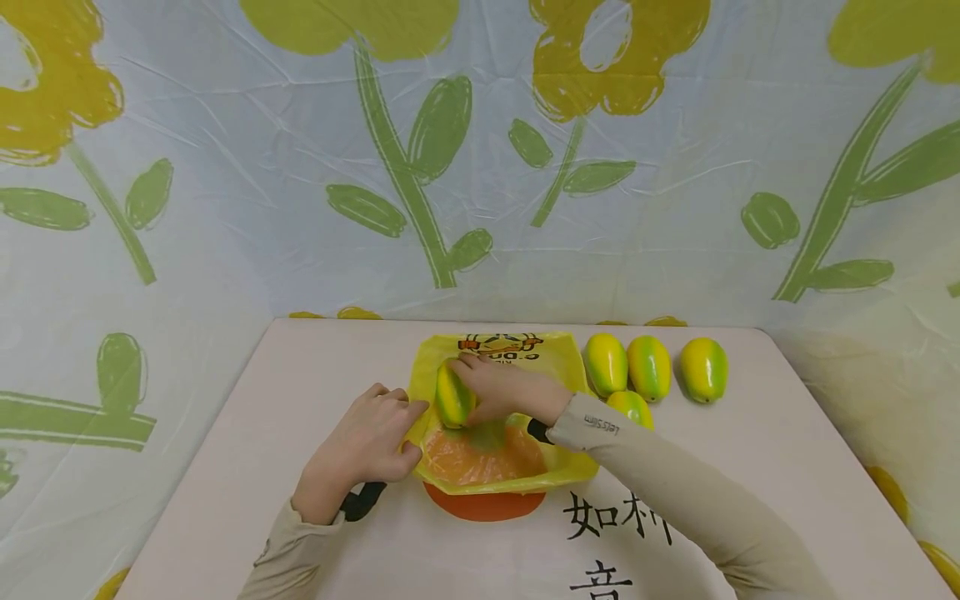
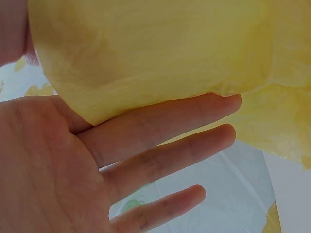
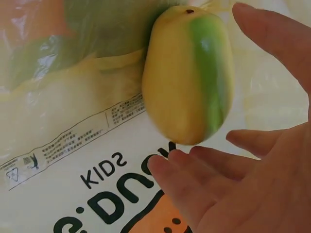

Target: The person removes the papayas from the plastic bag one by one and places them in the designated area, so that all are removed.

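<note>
A yellow plastic bag [image 1: 567, 371] with printed lettering lies spread on the table. On it, at the left, sits a yellow-green mango [image 1: 453, 396]; whether it lies inside the bag is unclear. My right hand [image 1: 510, 392] is beside this mango, its thumb and fingers spread around one end. The right wrist view shows gaps between the mango [image 3: 187, 77] and most of the fingers. At the bag's left edge is my left hand [image 1: 367, 446]. Its fingers [image 2: 165, 128] are straight against the yellow film [image 2: 146, 58], with the thumb apart on the other side.
Several more mangoes [image 1: 705, 369] stand at the table's back right, one partly hidden behind the right sleeve [image 1: 652, 450]. The table [image 1: 315, 367] carries an orange print and black characters [image 1: 600, 517]. A flower-patterned cloth [image 1: 300, 150] hangs behind and on both sides.
</note>
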`<state>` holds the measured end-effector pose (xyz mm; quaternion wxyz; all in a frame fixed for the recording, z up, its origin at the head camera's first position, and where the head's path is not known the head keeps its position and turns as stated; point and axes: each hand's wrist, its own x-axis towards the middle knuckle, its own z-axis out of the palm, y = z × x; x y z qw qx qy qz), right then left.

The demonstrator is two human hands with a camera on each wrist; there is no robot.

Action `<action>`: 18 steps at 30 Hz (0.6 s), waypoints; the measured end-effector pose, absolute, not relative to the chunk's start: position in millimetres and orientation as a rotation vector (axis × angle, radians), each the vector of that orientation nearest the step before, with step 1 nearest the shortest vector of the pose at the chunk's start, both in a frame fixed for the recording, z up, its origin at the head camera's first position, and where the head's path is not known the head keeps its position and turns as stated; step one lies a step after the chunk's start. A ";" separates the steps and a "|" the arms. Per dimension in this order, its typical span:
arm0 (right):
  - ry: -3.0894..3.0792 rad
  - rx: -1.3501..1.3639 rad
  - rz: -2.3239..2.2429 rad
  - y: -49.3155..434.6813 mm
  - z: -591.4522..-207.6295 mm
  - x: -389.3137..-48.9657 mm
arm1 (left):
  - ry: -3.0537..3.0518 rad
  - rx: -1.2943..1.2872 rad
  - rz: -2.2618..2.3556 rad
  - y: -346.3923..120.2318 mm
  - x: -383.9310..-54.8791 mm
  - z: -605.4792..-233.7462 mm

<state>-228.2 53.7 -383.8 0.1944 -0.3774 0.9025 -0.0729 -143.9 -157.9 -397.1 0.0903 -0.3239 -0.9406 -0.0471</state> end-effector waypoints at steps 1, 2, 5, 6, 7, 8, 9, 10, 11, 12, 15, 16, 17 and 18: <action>2.532 -1.057 -0.209 53.1 -384.8 -228.5 | -2.794 -0.962 -0.137 -158.0 -143.9 -397.4; 2.534 -1.056 -0.209 52.1 -386.0 -228.9 | -2.792 -0.963 -0.137 -158.1 -143.9 -397.6; 2.546 -1.042 -0.190 48.7 -390.4 -230.0 | -2.780 -0.968 -0.133 -158.4 -144.1 -399.0; 2.550 -1.036 -0.179 47.6 -392.0 -230.3 | -2.778 -0.970 -0.133 -158.5 -144.0 -399.2; 2.553 -1.031 -0.168 46.7 -393.1 -230.5 | -2.777 -0.972 -0.132 -158.5 -144.0 -399.3; 2.553 -1.024 -0.161 45.9 -394.0 -230.7 | -2.776 -0.972 -0.132 -158.5 -144.0 -399.5; 2.556 -1.024 -0.154 45.2 -395.1 -231.1 | -2.772 -0.972 -0.131 -158.5 -144.1 -399.6; 2.557 -1.027 -0.150 44.8 -395.8 -231.5 | -2.771 -0.971 -0.130 -158.5 -144.2 -399.5; 2.554 -1.030 -0.149 44.6 -395.8 -231.5 | -2.769 -0.971 -0.130 -158.6 -144.3 -399.3; 2.551 -1.036 -0.151 44.4 -395.5 -231.6 | -2.767 -0.971 -0.128 -158.8 -144.6 -399.5; 2.527 -1.046 -0.165 44.2 -393.9 -231.7 | -2.764 -0.971 -0.129 -159.3 -145.1 -399.5; 2.514 -1.045 -0.168 44.2 -392.9 -231.4 | -2.766 -0.971 -0.131 -159.5 -145.1 -399.3; 2.496 -1.038 -0.180 44.3 -392.1 -231.2 | -2.769 -0.972 -0.134 -159.5 -145.1 -399.1; 2.478 -1.030 -0.191 44.2 -391.8 -231.2 | -2.773 -0.971 -0.135 -159.7 -145.2 -399.2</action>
